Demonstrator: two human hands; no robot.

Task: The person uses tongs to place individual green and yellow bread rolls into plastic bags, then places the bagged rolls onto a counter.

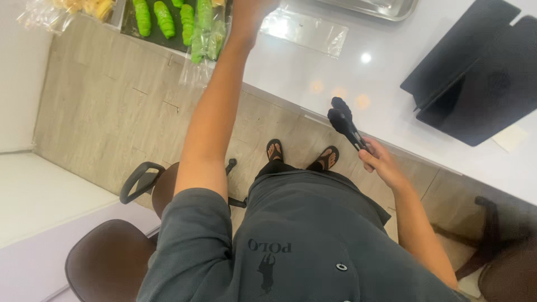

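My left hand (pixel 249 12) reaches far forward over the white counter (pixel 358 72); its fingers run off the top edge. It is right beside a clear bag of green rolls (pixel 206 34) that hangs over the counter's edge, and I cannot tell whether it grips the bag. My right hand (pixel 381 163) is held low near my body, closed around the handles of black tongs (pixel 343 119). The tongs' tips point at the counter edge and hold nothing.
A dark tray of green rolls (pixel 158 20) sits left of the bag, with bagged yellow pastries (pixel 84 6) beyond. An empty clear bag (pixel 305 31), a metal tray (pixel 380 6) and a black folded stand (pixel 475 72) lie on the counter. Brown chairs (pixel 112 263) stand beside me.
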